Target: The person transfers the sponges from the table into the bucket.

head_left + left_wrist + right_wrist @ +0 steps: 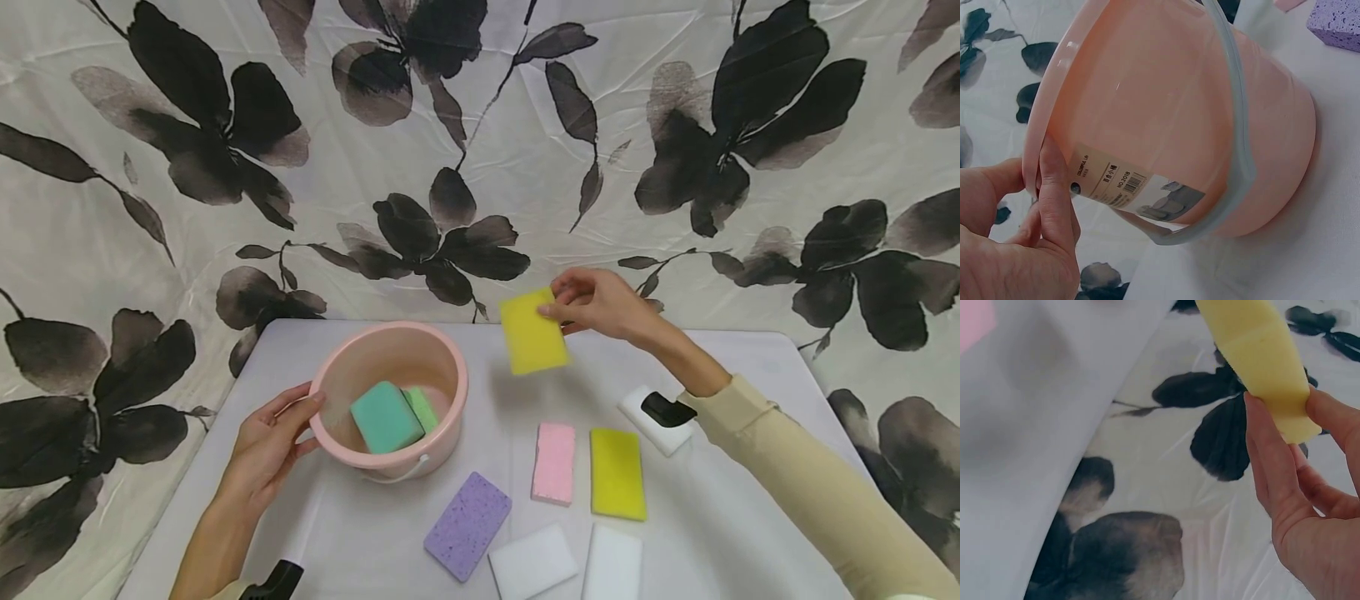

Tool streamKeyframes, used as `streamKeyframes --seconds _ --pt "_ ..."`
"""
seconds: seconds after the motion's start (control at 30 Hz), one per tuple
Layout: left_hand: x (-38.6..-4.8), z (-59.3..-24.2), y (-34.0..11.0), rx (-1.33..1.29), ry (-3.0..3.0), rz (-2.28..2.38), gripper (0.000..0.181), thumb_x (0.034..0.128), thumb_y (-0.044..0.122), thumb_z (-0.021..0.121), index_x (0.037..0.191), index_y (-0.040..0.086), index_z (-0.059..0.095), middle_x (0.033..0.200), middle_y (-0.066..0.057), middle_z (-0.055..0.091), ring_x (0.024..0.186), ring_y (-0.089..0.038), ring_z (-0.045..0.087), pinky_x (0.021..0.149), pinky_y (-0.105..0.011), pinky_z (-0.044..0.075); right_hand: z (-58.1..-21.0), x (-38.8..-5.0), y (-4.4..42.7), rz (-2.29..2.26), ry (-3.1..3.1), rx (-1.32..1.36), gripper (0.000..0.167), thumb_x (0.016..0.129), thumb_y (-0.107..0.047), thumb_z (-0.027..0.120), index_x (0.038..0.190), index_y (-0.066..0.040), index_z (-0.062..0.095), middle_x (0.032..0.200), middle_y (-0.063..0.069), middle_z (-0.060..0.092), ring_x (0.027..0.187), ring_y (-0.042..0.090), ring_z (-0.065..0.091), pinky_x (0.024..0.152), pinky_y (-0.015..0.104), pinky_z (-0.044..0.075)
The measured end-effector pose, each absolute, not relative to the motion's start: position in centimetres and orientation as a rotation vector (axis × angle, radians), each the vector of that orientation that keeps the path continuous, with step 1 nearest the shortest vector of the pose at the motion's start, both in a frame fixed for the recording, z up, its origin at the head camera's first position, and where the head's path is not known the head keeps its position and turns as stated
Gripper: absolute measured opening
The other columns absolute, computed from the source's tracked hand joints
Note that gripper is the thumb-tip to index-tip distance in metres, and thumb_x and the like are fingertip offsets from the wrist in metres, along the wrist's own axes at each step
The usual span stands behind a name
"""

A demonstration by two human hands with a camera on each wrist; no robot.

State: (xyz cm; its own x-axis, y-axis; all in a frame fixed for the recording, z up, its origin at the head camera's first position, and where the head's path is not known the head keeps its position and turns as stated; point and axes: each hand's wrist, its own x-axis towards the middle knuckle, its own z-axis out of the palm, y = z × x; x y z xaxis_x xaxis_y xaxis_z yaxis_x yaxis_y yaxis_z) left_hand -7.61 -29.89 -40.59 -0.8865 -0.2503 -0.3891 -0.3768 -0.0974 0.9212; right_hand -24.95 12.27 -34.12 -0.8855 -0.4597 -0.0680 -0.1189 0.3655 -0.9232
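Note:
A pink bucket [444, 433] stands at the left of the table, with a teal sponge [386, 417] and a green sponge [422, 408] inside. My left hand [266, 446] pinches the bucket's rim on its left side; in the left wrist view the thumb and fingers are on either side of the rim [1038, 134]. To the right of the bucket, my right hand [600, 304] holds a yellow sponge [534, 333] up above the table's back. The right wrist view shows the yellow sponge [1266, 369] pinched at one end between thumb and fingers.
On the table [375, 533] lie a purple sponge [468, 527], a pink sponge [553, 463], another yellow sponge [617, 473] and white sponges [534, 562], one of them [656, 421] partly hidden by the right wrist's black camera. A floral cloth [570, 167] hangs behind.

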Motion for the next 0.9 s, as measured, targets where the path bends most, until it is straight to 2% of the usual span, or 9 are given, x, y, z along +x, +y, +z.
streamKeyframes --seconds 0.47,0.9 --pt "-7.6 -40.6 -29.9 -0.718 2.042 2.145 0.078 0.0900 0.045 0.078 0.152 0.013 0.044 0.122 0.014 0.061 0.107 -0.002 0.065 0.086 -0.025 0.059 -32.4 -24.6 8.1 -1.602 2.215 -0.537 0.040 0.091 -0.015 0.080 0.121 0.003 0.062 0.102 0.018 0.065 0.084 0.026 0.073 0.077 0.042 0.064" --pt "-7.6 -40.6 -29.9 -0.720 2.052 2.134 0.080 0.0895 0.047 0.077 0.153 0.013 0.042 0.124 0.012 0.060 0.107 -0.003 0.066 0.086 -0.026 0.059 -32.3 -23.9 3.5 -1.613 2.197 -0.650 0.032 0.089 -0.012 0.082 0.112 0.004 0.066 0.091 0.016 0.066 0.081 0.028 0.073 0.072 0.039 0.064"
